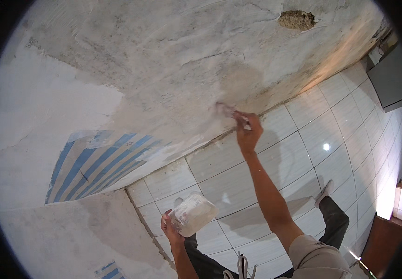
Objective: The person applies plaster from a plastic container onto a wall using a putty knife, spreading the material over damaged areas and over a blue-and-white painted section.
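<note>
My right hand (pixel 249 134) is closed round the handle of what looks like a putty knife (pixel 224 109). Its blade is smeared by motion and lies at or close to the low part of the plastered wall (pixel 164 79); whether it touches, I cannot tell. Left of centre, my left hand (pixel 172 230) grips a cloudy plastic tub (pixel 194 214) by its side, held over the floor. Whitish smears cover the tub, and what is inside is hard to make out. A darker, damp-looking patch (pixel 240 81) marks the wall just above the blade.
Blue-and-white striped covering (pixel 98 160) remains on the wall at left. A rough hole (pixel 297 20) is at the top. Pale tiles (pixel 224 186) cover the floor, where my feet stand. A grey box-shaped object (pixel 394 76) is at far right, a brown one (pixel 382 246) below.
</note>
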`<move>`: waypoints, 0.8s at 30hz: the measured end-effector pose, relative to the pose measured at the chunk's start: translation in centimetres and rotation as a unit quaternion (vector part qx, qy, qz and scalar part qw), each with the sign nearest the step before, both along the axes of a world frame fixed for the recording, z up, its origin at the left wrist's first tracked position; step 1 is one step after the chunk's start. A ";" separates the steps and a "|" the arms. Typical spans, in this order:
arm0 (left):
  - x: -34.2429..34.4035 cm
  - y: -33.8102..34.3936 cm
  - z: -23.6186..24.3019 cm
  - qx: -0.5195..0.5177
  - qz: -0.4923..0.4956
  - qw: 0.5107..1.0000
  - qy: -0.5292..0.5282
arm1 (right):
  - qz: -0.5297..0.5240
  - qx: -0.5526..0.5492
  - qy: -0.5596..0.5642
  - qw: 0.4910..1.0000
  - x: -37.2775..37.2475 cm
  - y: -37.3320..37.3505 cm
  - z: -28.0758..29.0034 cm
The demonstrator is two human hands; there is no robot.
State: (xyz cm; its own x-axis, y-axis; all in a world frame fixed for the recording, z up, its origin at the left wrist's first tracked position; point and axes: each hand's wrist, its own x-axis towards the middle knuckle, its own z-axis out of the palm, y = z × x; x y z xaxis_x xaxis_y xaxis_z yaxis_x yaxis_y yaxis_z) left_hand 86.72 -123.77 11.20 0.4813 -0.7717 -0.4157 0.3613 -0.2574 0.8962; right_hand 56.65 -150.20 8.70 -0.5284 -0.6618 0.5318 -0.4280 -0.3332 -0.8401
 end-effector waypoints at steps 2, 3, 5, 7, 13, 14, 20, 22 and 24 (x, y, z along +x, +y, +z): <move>-0.1 0.1 0.5 0.007 -0.004 1.000 -0.011 | -0.033 0.018 0.014 0.999 -1.5 0.2 0.2; -0.2 0.1 0.7 0.015 -0.009 1.000 -0.023 | -0.073 -0.007 -0.013 0.997 -2.0 0.2 0.3; -0.4 0.0 1.0 0.013 -0.015 1.000 -0.023 | -0.151 -0.058 -0.069 0.984 -2.5 0.1 0.3; -0.7 -0.5 1.7 0.013 -0.025 0.999 -0.024 | -0.152 -0.062 -0.090 0.982 -1.8 -0.4 0.7; -3.0 -3.8 4.8 0.015 -0.005 0.997 0.073 | -0.019 -0.003 -0.113 0.993 7.7 0.5 2.7; -3.1 -4.2 4.9 0.034 -0.003 0.996 0.082 | 0.010 0.001 -0.114 0.993 8.5 1.4 2.8; -1.9 -5.5 4.3 0.049 -0.038 0.997 0.050 | 0.282 0.030 -0.109 0.953 7.4 6.1 5.9; -2.9 -6.4 4.6 0.057 -0.064 0.995 0.047 | 0.255 0.109 -0.158 0.948 5.2 7.0 6.7; -4.5 -7.8 5.3 0.026 -0.020 0.999 0.024 | 0.242 0.114 -0.296 0.917 3.0 7.8 8.3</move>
State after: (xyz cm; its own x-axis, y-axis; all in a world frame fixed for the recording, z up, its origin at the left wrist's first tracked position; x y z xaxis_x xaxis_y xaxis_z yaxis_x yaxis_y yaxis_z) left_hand 82.22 -131.56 16.46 0.4290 -0.7668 -0.4776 0.3928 -0.3178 0.8630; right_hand 59.70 -142.40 17.01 -0.2947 -0.9534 0.0650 0.2775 -0.1504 -0.9489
